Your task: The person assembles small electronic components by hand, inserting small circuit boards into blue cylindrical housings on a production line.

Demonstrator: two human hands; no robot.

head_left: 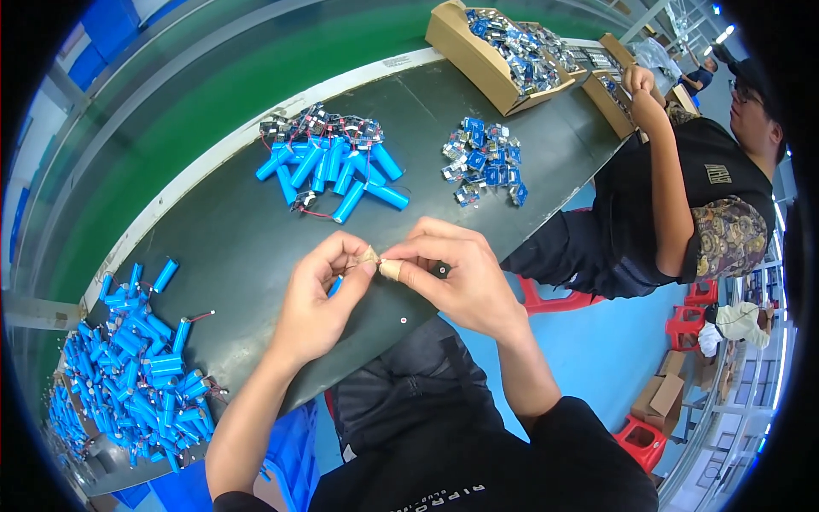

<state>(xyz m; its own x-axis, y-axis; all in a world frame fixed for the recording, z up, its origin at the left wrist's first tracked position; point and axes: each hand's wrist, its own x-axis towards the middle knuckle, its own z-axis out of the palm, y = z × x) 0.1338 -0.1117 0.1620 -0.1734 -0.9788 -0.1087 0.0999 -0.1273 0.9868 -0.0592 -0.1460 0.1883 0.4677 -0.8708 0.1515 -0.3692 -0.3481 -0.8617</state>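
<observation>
My left hand [316, 300] is closed around a blue cylindrical battery cell [335, 286], of which only a short blue piece shows between the fingers. My right hand [465, 273] pinches thumb and finger together right beside the left fingertips. Whatever lies in that pinch is too small to make out. Tan wraps cover some fingertips of both hands. Beyond my hands lies a pile of blue battery cells [345, 171] with wires and small circuit boards attached. To its right sits a heap of small blue circuit boards [485, 162].
A large mound of blue cells [141, 367] covers the dark table's [247, 247] left end. Cardboard boxes of circuit boards [503, 85] stand at the far right. A co-worker [691, 188] sits on the right with raised hands. A blue crate [290, 452] is below the near edge.
</observation>
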